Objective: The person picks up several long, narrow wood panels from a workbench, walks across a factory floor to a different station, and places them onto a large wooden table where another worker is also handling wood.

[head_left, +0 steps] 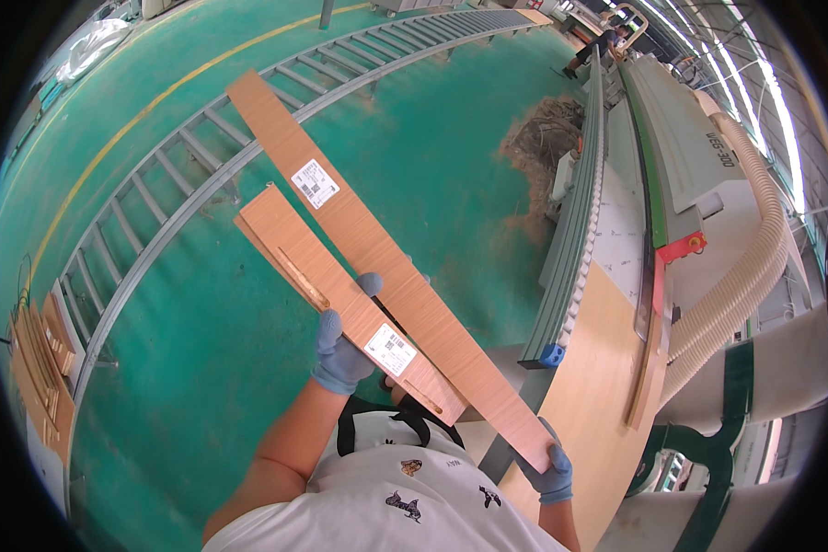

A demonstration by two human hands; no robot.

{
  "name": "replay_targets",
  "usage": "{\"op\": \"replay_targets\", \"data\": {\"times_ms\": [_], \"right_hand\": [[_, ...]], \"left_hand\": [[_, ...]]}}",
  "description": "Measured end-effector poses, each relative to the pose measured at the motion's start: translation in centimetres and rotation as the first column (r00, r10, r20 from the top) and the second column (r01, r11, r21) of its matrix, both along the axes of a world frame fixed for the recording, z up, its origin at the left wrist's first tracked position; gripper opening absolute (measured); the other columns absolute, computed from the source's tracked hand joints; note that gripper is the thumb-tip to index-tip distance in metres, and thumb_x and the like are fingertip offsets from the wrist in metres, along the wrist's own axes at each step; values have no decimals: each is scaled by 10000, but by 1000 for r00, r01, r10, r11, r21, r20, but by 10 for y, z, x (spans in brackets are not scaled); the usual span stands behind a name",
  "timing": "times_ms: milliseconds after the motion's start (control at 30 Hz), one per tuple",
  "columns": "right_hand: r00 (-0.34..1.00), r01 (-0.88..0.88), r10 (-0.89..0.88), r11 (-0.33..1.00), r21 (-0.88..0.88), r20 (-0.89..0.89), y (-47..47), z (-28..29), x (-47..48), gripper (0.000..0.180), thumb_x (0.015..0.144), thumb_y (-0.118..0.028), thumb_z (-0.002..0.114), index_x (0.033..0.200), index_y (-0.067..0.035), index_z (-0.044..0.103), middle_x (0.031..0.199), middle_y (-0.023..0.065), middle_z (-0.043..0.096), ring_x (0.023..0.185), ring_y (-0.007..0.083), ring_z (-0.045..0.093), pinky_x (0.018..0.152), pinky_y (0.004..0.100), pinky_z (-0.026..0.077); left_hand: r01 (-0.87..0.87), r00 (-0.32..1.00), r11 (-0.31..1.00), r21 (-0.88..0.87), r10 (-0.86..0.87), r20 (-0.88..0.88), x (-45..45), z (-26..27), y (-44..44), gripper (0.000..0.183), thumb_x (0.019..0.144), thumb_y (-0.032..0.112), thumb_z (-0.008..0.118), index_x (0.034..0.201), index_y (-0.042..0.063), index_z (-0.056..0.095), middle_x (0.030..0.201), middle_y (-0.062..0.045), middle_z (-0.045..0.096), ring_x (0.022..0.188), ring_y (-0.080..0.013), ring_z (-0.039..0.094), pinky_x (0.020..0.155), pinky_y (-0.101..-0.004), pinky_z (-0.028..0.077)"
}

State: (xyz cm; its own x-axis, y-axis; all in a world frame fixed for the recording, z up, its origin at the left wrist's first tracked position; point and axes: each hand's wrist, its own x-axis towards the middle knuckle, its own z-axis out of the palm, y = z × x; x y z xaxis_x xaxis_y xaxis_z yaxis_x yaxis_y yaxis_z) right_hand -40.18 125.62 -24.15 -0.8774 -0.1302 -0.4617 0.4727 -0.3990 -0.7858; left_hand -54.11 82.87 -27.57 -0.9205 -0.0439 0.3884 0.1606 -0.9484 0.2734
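My left hand (341, 355), in a blue-grey glove, grips a short wood-grain panel strip (317, 269) near its middle. That strip seems to be a stack of at least two pieces and bears a printed label and slots along its face. A longer wood-grain strip (359, 238), also labelled, runs beside it. My gloved right hand (555, 466) holds the long strip's lower end. Fingertips of the left hand show between the strips and just past the long one's far edge; the rest of those fingers is hidden.
An edge-banding machine (690, 152) with a roller rail (583, 255) and a light wooden board (593, 345) stands on the right. A roller conveyor (179, 200) curves along the left, with stacked panels (38, 366) at its near end. A person (597, 48) stands far off beside the machine.
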Motion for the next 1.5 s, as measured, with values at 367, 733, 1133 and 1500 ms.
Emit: {"op": "replay_targets", "data": {"times_ms": [367,733,1133,1500], "right_hand": [[1000,23,-23,1000,19,9,7,-7,5,1008,763,-514,832,1553,-84,377,1520,120,487,1361,327,515,1093,521,461],[998,59,-59,997,40,11,0,-4,5,991,738,-505,849,1530,-96,416,1486,113,519,1324,325,545,1058,514,498],[997,79,-79,997,19,16,4,-9,7,948,729,-479,861,1498,-99,456,1427,112,556,1263,326,579,1014,508,529],[997,32,-41,990,141,63,43,-14,28,783,773,-346,885,1374,42,567,1305,147,654,1183,271,640,1047,427,507]], "left_hand": [[124,992,989,80,-124,-12,4,31,4,633,850,565,758,1317,155,632,1578,-169,346,1471,-439,325,1160,-654,351],[154,988,971,183,-153,-21,8,17,11,734,862,453,767,1415,56,495,1426,-143,526,1345,-355,512,1105,-542,458],[118,992,976,182,-122,12,10,11,14,727,872,441,754,1426,62,473,1372,-92,558,1327,-344,521,1110,-550,452],[-35,999,986,-164,30,-33,0,50,17,648,872,574,720,1344,141,625,1582,-141,371,1416,-436,410,1163,-607,358]]}}
